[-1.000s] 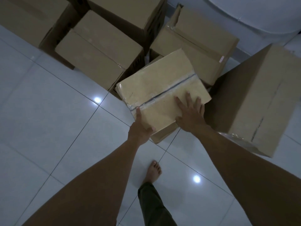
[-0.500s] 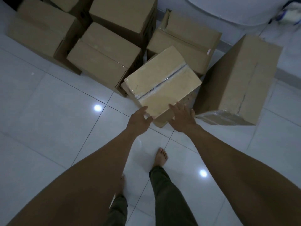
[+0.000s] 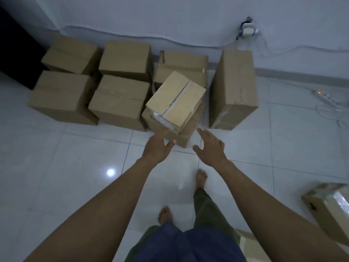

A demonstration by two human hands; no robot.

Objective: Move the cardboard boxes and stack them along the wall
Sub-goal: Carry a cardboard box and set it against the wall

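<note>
Cardboard boxes [image 3: 120,99] sit on the tiled floor [image 3: 56,167] along the wall [image 3: 170,16] in the upper half of the frame. At centre, a taped box [image 3: 175,101] rests askew atop another. Left hand [image 3: 157,146] and right hand [image 3: 211,146], fingers spread and empty, hover just below it.

We see a taped box [image 3: 175,100] on a lower box [image 3: 186,135], four boxes to its left, a tall box [image 3: 234,87] right, the wall [image 3: 170,16] behind.
</note>
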